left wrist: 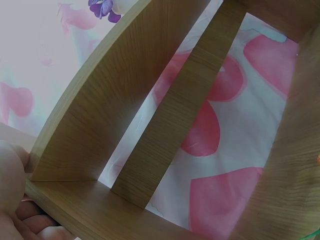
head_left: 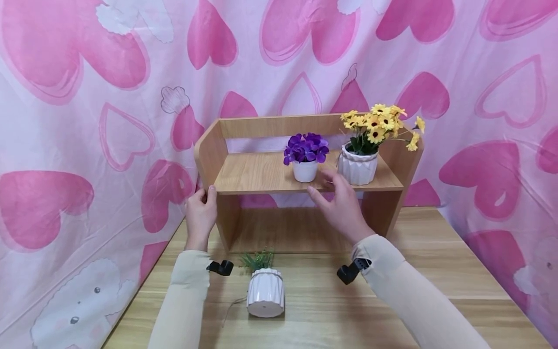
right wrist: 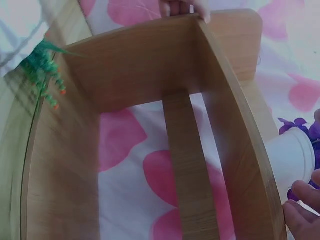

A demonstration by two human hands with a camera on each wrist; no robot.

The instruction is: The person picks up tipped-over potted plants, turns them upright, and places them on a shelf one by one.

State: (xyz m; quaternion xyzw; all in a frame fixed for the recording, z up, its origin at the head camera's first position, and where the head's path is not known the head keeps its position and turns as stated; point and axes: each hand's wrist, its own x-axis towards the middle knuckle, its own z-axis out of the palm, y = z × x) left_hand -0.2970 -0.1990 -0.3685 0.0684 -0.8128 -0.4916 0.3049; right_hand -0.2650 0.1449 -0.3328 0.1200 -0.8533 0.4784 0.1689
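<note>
A wooden two-tier shelf (head_left: 248,174) stands on the table. My left hand (head_left: 201,213) grips its left side at the upper board's height; the left wrist view shows thumb and curled fingers (left wrist: 37,222) at the board's corner. My right hand (head_left: 342,206) is at the upper board's front edge, fingers loosely bent between two pots. Just left of its fingertips is a small white pot of purple flowers (head_left: 306,155), upright on the upper board. To the right, a ribbed white pot of yellow flowers (head_left: 359,167) stands upright on the same board.
A ribbed white pot with a green plant (head_left: 266,291) lies tipped on the wood-grain table (head_left: 314,310) in front of the shelf, its base toward me. A thin string (head_left: 233,304) trails beside it. A pink heart-patterned curtain (head_left: 131,121) hangs behind and at both sides.
</note>
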